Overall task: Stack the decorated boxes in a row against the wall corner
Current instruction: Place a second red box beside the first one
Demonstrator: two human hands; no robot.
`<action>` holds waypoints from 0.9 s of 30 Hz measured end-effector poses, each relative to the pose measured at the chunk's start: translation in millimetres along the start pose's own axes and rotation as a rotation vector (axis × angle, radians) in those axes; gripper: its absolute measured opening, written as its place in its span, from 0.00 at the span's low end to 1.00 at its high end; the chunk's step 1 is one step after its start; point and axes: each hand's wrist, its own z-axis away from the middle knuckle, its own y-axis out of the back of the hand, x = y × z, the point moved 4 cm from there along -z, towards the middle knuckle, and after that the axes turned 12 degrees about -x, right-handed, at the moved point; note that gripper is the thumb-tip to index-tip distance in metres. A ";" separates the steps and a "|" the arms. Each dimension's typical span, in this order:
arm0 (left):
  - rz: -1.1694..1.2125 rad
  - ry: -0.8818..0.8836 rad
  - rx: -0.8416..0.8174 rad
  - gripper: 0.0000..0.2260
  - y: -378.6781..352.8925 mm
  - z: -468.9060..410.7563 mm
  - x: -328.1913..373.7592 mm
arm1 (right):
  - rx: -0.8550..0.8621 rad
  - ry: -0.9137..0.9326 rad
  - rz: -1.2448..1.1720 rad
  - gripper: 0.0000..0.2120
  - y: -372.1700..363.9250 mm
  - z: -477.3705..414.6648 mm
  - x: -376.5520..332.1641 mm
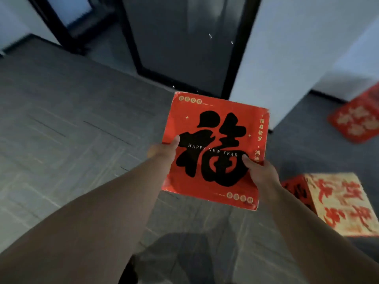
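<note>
I hold a red decorated box (215, 128) in front of me above the floor, its top showing a large black character and the words HAPPY NEW YEAR. My left hand (164, 151) grips its left edge, thumb on top. My right hand (259, 171) grips its lower right edge, thumb on the top face. A second box (338, 203), cream with red characters on top and a red side, sits on the floor at the lower right. A third red box (356, 119) with gold pattern lies on the floor at the far right, near the white wall.
Grey carpet tiles (71, 119) cover the floor. A dark glass door with a black frame (184, 48) stands straight ahead. A white wall column (287, 58) rises to its right, with a black baseboard behind the far box.
</note>
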 end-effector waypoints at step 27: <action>0.824 -0.004 0.837 0.32 1056.6 -78.0 -151.6 | -0.903 0.498 0.463 0.10 -1083.3 264.9 -447.8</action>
